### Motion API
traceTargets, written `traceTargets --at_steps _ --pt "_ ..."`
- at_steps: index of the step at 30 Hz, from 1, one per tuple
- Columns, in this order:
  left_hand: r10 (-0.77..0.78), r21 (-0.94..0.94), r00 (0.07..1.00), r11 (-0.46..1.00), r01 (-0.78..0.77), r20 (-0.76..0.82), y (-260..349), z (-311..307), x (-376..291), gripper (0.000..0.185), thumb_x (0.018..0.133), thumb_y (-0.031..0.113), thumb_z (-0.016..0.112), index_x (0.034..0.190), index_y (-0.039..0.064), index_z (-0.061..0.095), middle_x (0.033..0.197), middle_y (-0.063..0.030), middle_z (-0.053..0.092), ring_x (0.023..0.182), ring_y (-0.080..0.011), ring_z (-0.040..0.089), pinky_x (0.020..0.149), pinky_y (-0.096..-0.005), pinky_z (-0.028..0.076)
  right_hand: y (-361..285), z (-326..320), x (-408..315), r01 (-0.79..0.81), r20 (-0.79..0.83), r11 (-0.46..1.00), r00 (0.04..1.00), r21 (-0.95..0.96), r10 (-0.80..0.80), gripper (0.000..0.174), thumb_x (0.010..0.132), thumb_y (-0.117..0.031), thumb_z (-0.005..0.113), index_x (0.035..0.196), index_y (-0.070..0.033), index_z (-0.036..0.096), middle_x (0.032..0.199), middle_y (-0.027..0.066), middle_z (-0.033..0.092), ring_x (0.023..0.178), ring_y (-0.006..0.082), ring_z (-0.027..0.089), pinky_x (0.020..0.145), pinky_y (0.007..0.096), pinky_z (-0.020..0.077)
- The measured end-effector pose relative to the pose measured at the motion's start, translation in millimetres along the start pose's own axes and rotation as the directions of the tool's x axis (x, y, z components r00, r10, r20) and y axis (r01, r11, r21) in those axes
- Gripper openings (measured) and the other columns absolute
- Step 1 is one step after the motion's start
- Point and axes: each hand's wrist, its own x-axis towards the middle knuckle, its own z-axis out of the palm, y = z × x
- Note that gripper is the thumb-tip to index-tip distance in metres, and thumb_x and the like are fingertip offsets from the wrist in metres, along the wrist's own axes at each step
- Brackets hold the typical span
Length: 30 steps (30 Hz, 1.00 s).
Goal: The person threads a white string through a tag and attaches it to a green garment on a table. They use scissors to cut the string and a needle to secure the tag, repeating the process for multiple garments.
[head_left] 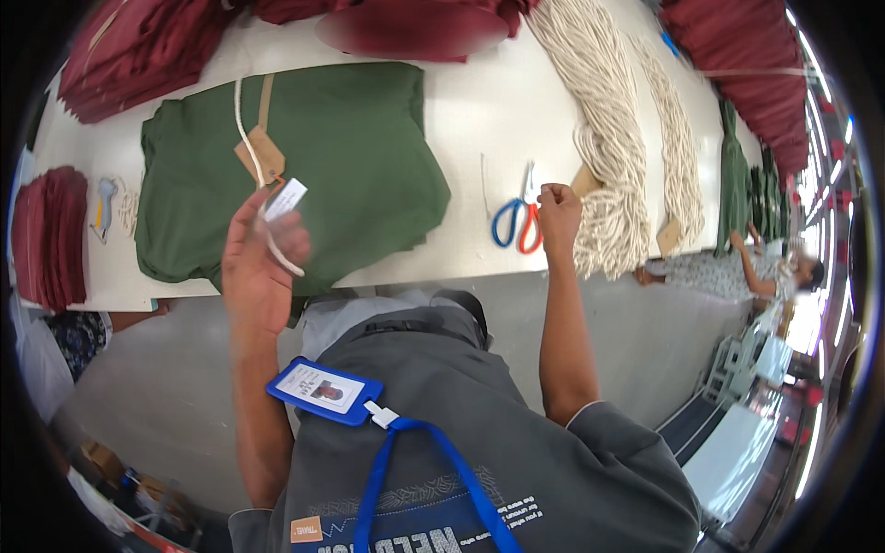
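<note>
My left hand is raised over the near left part of a stack of green fabric, palm up, with a white cord running across its fingers. A brown card tag and a small white label bearing writing lie at its fingertips. My right hand has its fingers pinched together beside scissors with one blue and one orange handle; whether something thin is between the fingertips cannot be told. Right of that hand lies a thick bundle of cream cords.
Maroon fabric stacks stand at the back and on the left. A grey and yellow tool lies at the left. A second cord bundle is further right. A co-worker stands at the right; another person's arm shows at left.
</note>
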Motion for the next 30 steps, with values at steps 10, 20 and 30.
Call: traceTargets --at_steps 10,20,30 --pt "0.013 0.683 0.971 0.709 -0.176 0.237 -12 39 23 0.037 0.092 0.001 0.052 0.128 -0.007 0.056 0.12 -0.0197 0.067 0.11 -0.0264 0.066 0.098 -0.0354 0.051 9 83 -33 0.275 0.027 0.84 0.954 -0.467 -0.298 0.011 0.081 -0.015 0.073 0.085 -0.005 0.074 0.085 0.0162 0.069 0.08 0.0356 0.066 0.073 0.0465 0.0526" --pt "-0.142 0.835 0.969 0.542 -0.095 0.203 -34 8 19 0.03 0.094 0.005 0.061 0.122 -0.003 0.061 0.103 -0.0158 0.072 0.09 -0.0218 0.072 0.076 -0.0333 0.058 -18 70 -33 -0.132 0.243 0.989 0.964 0.073 0.111 0.019 0.085 -0.017 0.07 0.08 0.001 0.069 0.079 0.0119 0.07 0.064 0.0218 0.06 0.061 0.0345 0.0487" --pt "0.124 0.934 0.992 0.352 -0.058 0.015 -62 -7 14 0.058 0.088 0.01 0.067 0.142 0.002 0.049 0.086 -0.0092 0.069 0.075 -0.02 0.065 0.072 -0.0333 0.051 -99 29 -81 -0.558 0.604 0.557 0.788 0.615 0.122 0.011 0.095 -0.011 0.065 0.097 -0.001 0.061 0.085 0.0055 0.064 0.068 0.0115 0.057 0.063 0.027 0.0465"
